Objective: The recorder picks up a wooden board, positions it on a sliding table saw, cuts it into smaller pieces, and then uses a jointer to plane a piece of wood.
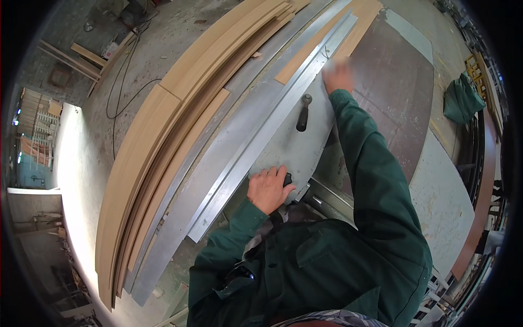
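Note:
My left hand point(267, 189) is at the near end of a pale grey machine table point(313, 144). Its fingers are bent over a black handle point(287, 179), whose end shows between thumb and forefinger. At the far end of the same table, my right hand point(339, 75) is smeared by motion, so its fingers cannot be made out. It lies close to the long aluminium fence point(289, 101). Between my two hands a black-gripped crank lever point(303, 114) stands up from the grey surface.
Long wooden boards point(158, 114) are stacked left of the metal rails. Another board point(310, 43) lies beside the fence's far part. A scuffed brown panel point(395, 82) extends right of my right arm. Farther right sits a green bag point(463, 99); a cable point(121, 82) trails over the floor.

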Tool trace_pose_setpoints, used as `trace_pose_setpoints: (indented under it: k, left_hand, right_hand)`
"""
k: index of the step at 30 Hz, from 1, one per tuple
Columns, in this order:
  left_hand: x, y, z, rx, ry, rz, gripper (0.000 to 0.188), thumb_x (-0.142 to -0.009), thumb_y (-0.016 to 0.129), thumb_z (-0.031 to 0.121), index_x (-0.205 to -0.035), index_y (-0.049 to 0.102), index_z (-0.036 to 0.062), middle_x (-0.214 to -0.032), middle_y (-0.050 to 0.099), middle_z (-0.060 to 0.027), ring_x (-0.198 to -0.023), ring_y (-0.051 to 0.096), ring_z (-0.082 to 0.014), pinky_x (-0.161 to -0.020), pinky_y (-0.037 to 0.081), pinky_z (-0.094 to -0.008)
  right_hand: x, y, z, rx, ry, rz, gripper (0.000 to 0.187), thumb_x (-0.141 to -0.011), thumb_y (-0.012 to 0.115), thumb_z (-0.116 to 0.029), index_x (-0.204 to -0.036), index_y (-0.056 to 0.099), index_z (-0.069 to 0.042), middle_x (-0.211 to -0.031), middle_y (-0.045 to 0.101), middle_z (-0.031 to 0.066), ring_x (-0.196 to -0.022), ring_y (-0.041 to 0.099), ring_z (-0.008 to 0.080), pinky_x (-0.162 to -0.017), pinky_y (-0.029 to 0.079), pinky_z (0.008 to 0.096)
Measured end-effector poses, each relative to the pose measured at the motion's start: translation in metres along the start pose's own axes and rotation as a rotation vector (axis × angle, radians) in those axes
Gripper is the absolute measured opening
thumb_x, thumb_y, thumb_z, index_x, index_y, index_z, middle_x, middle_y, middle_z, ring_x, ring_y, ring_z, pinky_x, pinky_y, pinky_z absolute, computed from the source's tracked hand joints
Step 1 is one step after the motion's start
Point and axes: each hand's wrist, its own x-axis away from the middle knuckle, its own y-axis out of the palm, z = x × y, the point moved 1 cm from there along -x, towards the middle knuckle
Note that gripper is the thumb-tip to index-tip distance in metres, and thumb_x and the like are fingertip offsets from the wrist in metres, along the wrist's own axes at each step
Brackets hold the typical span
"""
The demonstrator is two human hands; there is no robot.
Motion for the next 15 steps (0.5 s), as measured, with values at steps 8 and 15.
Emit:
trace_pose_setpoints:
  k: [8, 15]
  left_hand:
    - [0.005, -0.008, -0.01, 0.041, 0.127, -0.053, 0.044, -0.073, 0.062, 0.031, -0.111, 0.049, 0.0136, -0.084, 0.051, -0.0071, -0.079, 0.053, -0.0241, -0.062, 0.043, -0.036]
    - [0.059, -0.04, -0.074, 0.075, 0.045, 0.25, 0.064, -0.066, 0.069, 0.028, -0.121, 0.043, 0.0088, -0.115, 0.047, -0.0153, -0.103, 0.046, -0.0317, -0.086, 0.037, -0.0393]
  right_hand:
    - [-0.001, 0.001, -0.005, -0.007, 0.0, -0.014, 0.057, -0.081, 0.046, -0.045, -0.127, 0.038, -0.011, -0.134, 0.034, 0.0049, -0.125, 0.027, 0.0279, -0.091, 0.033, 0.0494]
    - [0.057, -0.059, -0.052, -0.324, -0.327, 0.059, 0.052, -0.08, 0.053, -0.027, -0.124, 0.04, -0.003, -0.133, 0.031, 0.0187, -0.123, 0.027, 0.038, -0.098, 0.024, 0.0455]
